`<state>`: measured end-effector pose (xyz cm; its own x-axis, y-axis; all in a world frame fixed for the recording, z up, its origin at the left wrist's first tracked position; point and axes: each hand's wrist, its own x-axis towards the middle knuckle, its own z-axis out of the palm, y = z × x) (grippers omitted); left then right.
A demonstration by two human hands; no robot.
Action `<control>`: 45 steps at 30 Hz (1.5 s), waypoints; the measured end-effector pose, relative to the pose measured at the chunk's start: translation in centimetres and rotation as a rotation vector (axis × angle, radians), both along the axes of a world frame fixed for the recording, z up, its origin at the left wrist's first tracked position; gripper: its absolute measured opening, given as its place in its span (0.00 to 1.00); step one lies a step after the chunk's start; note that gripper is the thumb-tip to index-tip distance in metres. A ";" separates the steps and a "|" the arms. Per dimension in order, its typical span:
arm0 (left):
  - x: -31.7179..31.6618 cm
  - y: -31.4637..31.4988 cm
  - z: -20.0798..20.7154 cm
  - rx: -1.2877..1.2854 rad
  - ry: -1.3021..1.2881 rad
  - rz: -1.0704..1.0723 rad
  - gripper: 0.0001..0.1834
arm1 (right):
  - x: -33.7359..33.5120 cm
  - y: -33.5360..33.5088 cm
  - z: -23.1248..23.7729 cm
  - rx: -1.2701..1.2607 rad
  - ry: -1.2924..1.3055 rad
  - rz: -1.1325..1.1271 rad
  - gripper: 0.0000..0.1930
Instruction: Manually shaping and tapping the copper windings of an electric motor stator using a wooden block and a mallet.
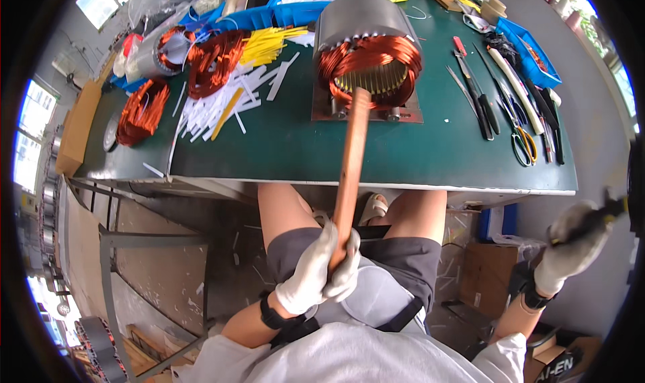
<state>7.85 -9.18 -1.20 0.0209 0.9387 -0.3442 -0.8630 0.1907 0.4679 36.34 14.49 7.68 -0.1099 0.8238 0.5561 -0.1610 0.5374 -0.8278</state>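
My left hand (pixel 316 272), in a white glove, is wrapped round the near end of a flat wooden stick (pixel 351 164). The stick slants up and away, its far end at the lower rim of the copper windings (pixel 330 64) of a grey motor stator (pixel 366 21). The stator lies on its side on a metal base plate (pixel 410 112), its open end facing me. Out to the right, my gloved right hand (pixel 561 252) is raised beside the table, closed on a dark-handled tool (pixel 591 223). Blur and the picture's dark rim hide what kind of tool it is.
On the green table (pixel 269 148), white paper strips (pixel 215 107), yellow strips (pixel 265 46) and copper coils (pixel 141 114) lie left. Scissors (pixel 523 144), knives (pixel 482 101) and other hand tools lie right, near a blue tray (pixel 547 74). A cardboard box (pixel 487 272) stands below.
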 end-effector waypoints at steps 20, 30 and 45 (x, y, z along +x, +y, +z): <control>4.3 4.2 -0.6 0.121 -0.483 0.073 0.25 | -5.9 -6.5 -7.1 0.069 -0.504 0.390 0.21; 3.9 4.3 -1.2 0.181 -0.572 0.029 0.26 | -4.0 -6.8 -1.2 -0.003 -0.184 0.085 0.15; -4.2 6.6 0.9 -0.025 0.961 0.681 0.14 | -7.7 3.1 -9.7 -0.363 -0.392 0.019 0.18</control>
